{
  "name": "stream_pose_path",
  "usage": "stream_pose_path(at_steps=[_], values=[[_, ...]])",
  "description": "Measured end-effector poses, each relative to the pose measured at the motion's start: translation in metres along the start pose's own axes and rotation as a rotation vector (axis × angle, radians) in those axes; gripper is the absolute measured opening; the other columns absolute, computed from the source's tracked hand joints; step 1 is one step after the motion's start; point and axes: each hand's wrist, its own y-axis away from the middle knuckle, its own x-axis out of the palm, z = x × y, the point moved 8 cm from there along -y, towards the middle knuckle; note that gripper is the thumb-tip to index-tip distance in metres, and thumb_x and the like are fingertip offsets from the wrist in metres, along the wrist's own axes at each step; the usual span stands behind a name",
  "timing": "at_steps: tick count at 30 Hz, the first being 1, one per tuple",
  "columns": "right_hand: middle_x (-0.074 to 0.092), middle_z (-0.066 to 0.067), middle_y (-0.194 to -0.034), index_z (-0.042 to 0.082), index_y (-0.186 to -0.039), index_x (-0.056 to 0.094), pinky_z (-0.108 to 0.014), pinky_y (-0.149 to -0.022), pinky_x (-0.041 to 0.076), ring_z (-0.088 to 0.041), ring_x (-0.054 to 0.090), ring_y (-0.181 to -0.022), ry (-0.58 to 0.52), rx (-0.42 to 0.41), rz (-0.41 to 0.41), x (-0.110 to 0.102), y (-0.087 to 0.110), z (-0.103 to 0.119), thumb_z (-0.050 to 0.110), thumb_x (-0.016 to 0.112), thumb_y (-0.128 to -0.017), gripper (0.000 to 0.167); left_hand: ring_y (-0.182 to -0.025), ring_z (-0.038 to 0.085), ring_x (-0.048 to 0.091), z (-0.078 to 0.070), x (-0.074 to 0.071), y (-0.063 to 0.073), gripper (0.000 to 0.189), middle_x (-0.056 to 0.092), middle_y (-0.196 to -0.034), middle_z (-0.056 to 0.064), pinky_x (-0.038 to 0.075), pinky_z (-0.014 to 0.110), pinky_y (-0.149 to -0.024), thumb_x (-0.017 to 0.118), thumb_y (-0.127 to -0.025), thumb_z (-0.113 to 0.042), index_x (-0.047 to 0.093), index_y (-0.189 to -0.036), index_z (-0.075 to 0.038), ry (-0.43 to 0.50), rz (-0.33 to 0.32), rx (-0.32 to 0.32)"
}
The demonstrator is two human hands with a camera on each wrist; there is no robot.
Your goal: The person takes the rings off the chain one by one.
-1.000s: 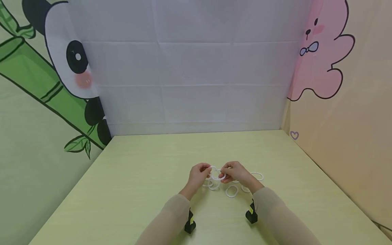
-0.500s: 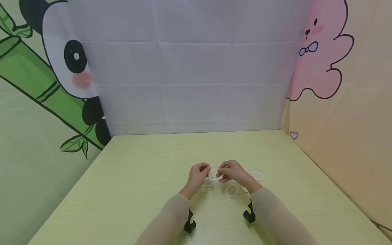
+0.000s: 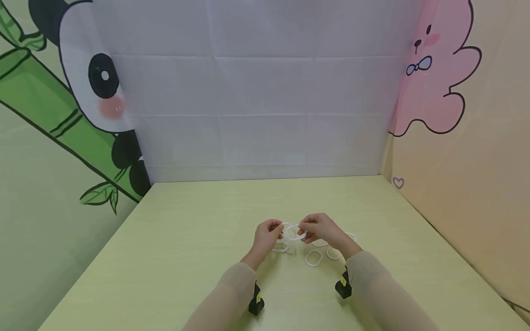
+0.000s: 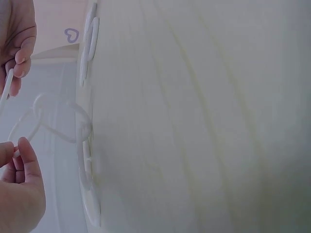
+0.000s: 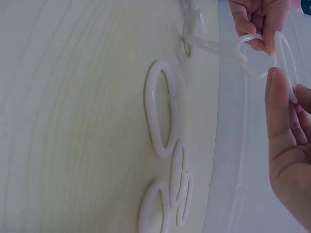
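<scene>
While hands [image 3: 267,233] [image 3: 322,227] pinch rings [image 5: 290,56], smooth ovals [image 5: 151,104] lie flat.

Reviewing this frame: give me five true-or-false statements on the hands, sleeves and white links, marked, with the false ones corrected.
1. The left hand pinches a white oval link. True.
2. The right hand lies flat on the table. False: it is raised and pinches a separate link.
3. Joined links trail from the left hand's link. True.
4. Both sleeves are black. False: they are beige.
5. No links lie loose on the tabletop. False: several do, including a single one in the foreground of the right wrist view.
</scene>
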Motion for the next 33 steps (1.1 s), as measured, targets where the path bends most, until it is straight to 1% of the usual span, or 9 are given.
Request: stream_pose_path(at_steps=[5,6,7,9,13,16,19,24,33], values=[[0.063,-0.017,-0.084,-0.012,-0.101,0.057,-0.035,-0.064,0.055,-0.022,0.064,-0.068,-0.009,-0.002,-0.027,-0.012,0.006,0.006,0.012,0.057,-0.092,0.026,-0.064,0.014,0.058,-0.001,0.000,0.001,0.016,0.061,-0.081,0.011,0.053,0.029,-0.064,0.059,-0.090,-0.007,0.061,-0.098,0.007,0.008,0.003,-0.003],[0.062,-0.016,-0.084,-0.011,-0.101,0.057,-0.034,-0.064,0.055,-0.022,0.064,-0.068,-0.009,0.001,-0.036,-0.015,0.007,0.006,0.011,0.057,-0.092,0.024,-0.064,0.014,0.058,0.000,0.000,0.001,0.016,0.060,-0.080,0.010,0.053,0.029,-0.064,0.059,-0.090,-0.006,0.061,-0.098,0.007,0.008,0.001,-0.008],[0.062,-0.017,-0.084,-0.010,-0.100,0.058,-0.035,-0.064,0.055,-0.022,0.064,-0.068,-0.012,-0.001,-0.042,-0.018,0.008,0.006,0.011,0.057,-0.092,0.023,-0.064,0.012,0.057,0.005,0.000,-0.002,0.015,0.061,-0.080,0.010,0.052,0.026,-0.063,0.060,-0.090,-0.007,0.061,-0.098,0.006,0.012,0.002,-0.014],[0.062,-0.017,-0.084,-0.011,-0.100,0.058,-0.034,-0.063,0.055,-0.022,0.064,-0.068,-0.012,0.003,-0.059,-0.024,0.008,0.002,0.012,0.057,-0.092,0.024,-0.064,0.012,0.057,0.005,0.000,-0.002,0.015,0.061,-0.081,0.010,0.052,0.025,-0.063,0.059,-0.090,-0.007,0.061,-0.098,0.005,0.012,0.004,-0.021],[0.062,-0.019,-0.086,-0.011,-0.100,0.058,-0.033,-0.063,0.055,-0.021,0.063,-0.068,-0.006,0.013,-0.076,-0.034,0.010,-0.001,0.011,0.057,-0.092,0.023,-0.066,0.014,0.058,0.006,0.002,-0.001,0.016,0.061,-0.085,0.016,0.051,0.023,-0.061,0.060,-0.090,-0.008,0.061,-0.099,0.005,0.018,0.013,-0.030],[0.062,-0.020,-0.088,-0.011,-0.101,0.058,-0.033,-0.064,0.055,-0.021,0.063,-0.069,-0.002,0.019,-0.081,-0.041,0.012,-0.003,0.011,0.057,-0.092,0.024,-0.066,0.015,0.059,0.007,0.003,-0.002,0.017,0.061,-0.088,0.020,0.052,0.025,-0.062,0.060,-0.090,-0.009,0.061,-0.099,0.006,0.025,0.021,-0.024],[0.062,-0.017,-0.086,-0.011,-0.101,0.058,-0.033,-0.065,0.055,-0.021,0.064,-0.070,-0.003,0.024,-0.088,-0.046,0.015,-0.004,0.011,0.057,-0.092,0.023,-0.065,0.014,0.058,0.007,0.004,-0.002,0.017,0.061,-0.086,0.019,0.052,0.026,-0.063,0.060,-0.090,-0.008,0.061,-0.099,0.006,0.029,0.024,-0.020],[0.063,-0.015,-0.084,-0.011,-0.101,0.057,-0.034,-0.065,0.055,-0.021,0.064,-0.070,0.000,0.037,-0.108,-0.053,0.020,-0.003,0.010,0.056,-0.092,0.023,-0.064,0.013,0.057,0.005,0.002,0.001,0.016,0.060,-0.080,0.010,0.052,0.024,-0.062,0.059,-0.090,-0.008,0.061,-0.098,0.006,0.029,0.025,-0.028],[0.060,-0.024,-0.092,-0.012,-0.103,0.056,-0.033,-0.066,0.055,-0.021,0.063,-0.072,0.013,0.039,-0.119,-0.064,0.029,-0.005,0.010,0.055,-0.093,0.023,-0.068,0.020,0.060,0.004,0.000,0.002,0.018,0.061,-0.083,0.014,0.053,0.028,-0.064,0.060,-0.090,-0.008,0.061,-0.099,0.007,0.034,0.025,-0.019]])
